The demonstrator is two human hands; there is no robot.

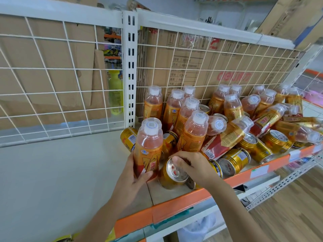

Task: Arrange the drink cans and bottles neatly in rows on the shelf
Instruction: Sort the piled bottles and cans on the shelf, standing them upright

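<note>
Clutter across the right half of the shelf [52, 172], so I'd call this early going. My left hand [132, 179] is wrapped round the lower body of an upright orange bottle [148, 145] at the near left edge of the pile. My right hand [194, 165] curls over the top end of a gold can [172, 175] that is tipped over just beside that bottle, close to the orange front lip [174, 205].

Done so far, as I judge it: a handful of standing bottles [174, 105] behind, in something like a loose column, no true rows. Left to do: nearly everything. Fallen bottles [225, 138] lie across each other on the right, and loose cans [234, 161] lie on their sides along the front. The whole left stretch of shelf is bare.

Hard to read: my right hand hides whether more cans sit beneath it. The far right of the pile runs off the frame edge. Cans wedged between the standing bottles show only slivers, so I can't count them. Behind the wire grid [52, 84], cardboard [192, 67] blocks what lies beyond.
</note>
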